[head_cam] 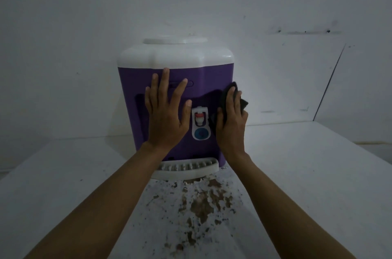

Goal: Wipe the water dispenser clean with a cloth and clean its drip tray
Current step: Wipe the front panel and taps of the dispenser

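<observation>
A left hand [166, 110] lies flat, fingers spread, on the purple water dispenser [131, 80] at the worktop's [318, 173] far side. The right hand [232, 119] presses a limp dark cloth [242, 102] against its likely light, slick plastic front, above the drip tray [191, 168].

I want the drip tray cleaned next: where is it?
Head view, low centre: the drip tray sits at the foot of the dispenser, below the tap, behind the stains.

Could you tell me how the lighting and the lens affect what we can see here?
Head view: dim, bluish light, darker toward the corners; the dark cloth under the right hand blends with shadow on the purple water dispenser; the wide-angle lens stretches the forearms; no glare, little blur.
</observation>
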### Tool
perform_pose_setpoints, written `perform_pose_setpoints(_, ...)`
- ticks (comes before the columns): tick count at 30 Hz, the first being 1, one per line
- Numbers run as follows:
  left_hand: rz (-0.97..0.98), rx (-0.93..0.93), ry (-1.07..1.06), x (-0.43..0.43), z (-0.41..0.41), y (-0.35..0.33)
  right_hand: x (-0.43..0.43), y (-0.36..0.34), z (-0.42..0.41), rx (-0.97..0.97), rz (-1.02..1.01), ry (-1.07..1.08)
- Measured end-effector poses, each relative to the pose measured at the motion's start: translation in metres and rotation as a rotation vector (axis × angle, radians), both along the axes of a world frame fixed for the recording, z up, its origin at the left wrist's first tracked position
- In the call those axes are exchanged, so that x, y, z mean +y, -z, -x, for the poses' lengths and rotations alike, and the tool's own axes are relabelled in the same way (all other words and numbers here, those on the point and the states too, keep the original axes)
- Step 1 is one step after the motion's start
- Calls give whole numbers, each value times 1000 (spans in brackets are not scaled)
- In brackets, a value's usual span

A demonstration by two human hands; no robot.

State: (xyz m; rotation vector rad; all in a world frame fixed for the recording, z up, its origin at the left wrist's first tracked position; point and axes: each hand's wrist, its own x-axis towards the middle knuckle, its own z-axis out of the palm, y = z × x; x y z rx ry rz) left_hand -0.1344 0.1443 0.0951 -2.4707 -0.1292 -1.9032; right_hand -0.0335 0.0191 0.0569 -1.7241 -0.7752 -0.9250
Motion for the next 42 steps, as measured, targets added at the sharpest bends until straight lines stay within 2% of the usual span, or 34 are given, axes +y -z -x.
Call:
perform_pose_setpoints(8,11,-1,2,6,4,8,-9,47,17,213,44,-40)
perform_pose_setpoints(14,2,17,25,11,8,13,-15,98,28,535,160,-101)
perform_pose_setpoints(16,9,23,41,10,9,13,-19,99,30,531,159,-136)
perform_pose_setpoints(19,7,25,71,10,10,11,-18,63,24,440,59,-165)
perform_pose_setpoints(22,6,21,103,14,13,10,-11,27,21,340,-2,-120)
perform_pose_setpoints(25,14,29,134,17,15,12,-5,27,28,345,-21,-87)
perform_pose_setpoints(30,26,25,157,19,16,12,0,62,35,568,-6,-82)
perform_pose_setpoints(36,45,27,179,17,19,10,1,85,43,944,85,-83)
perform_pose_setpoints(40,60,29,215,18,25,9,-6,73,40,1041,64,-104)
perform_pose_setpoints(42,67,34,220,18,28,7,-8,62,38,998,3,-127)
